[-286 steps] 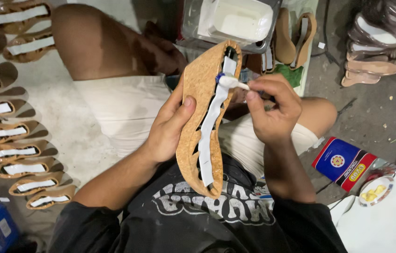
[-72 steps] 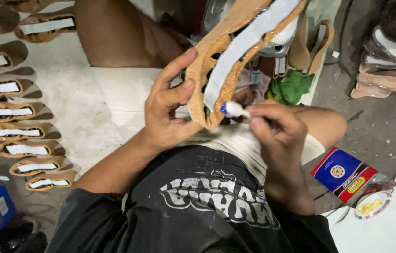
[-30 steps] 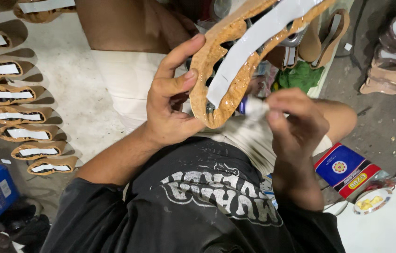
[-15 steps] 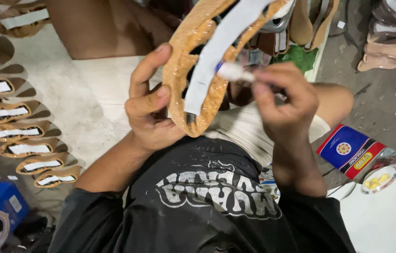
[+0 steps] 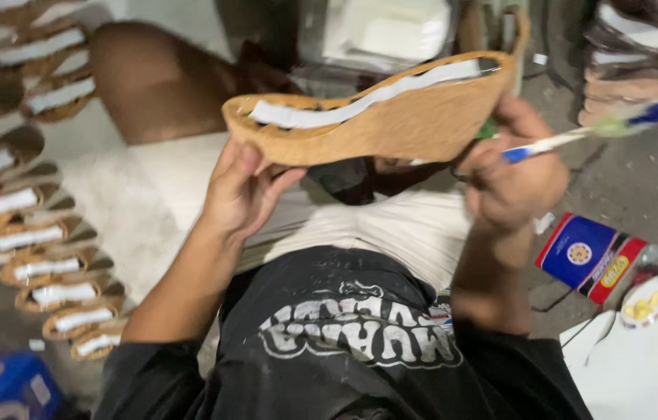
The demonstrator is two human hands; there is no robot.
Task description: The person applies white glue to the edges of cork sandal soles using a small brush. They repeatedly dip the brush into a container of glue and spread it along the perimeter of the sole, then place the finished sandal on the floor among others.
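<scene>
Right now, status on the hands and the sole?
Left hand grips cork wedge sole, held sideways. Right hand holds toothbrush, lifted off it. Nothing between.

Left side's blocked by a row of cork wedge soles on the floor. To the right, a blue-and-red packet and small dish crowd things; the lap between is open.

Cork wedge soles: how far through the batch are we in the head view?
Done: a row of cork soles lies on the floor at the person's left, each with a white coat on top. In hand: the left hand holds a cork wedge sole on its side, its top already white; the right hand grips a brush, lifted clear. Left: a stack of soles far right, state blurred.
</scene>
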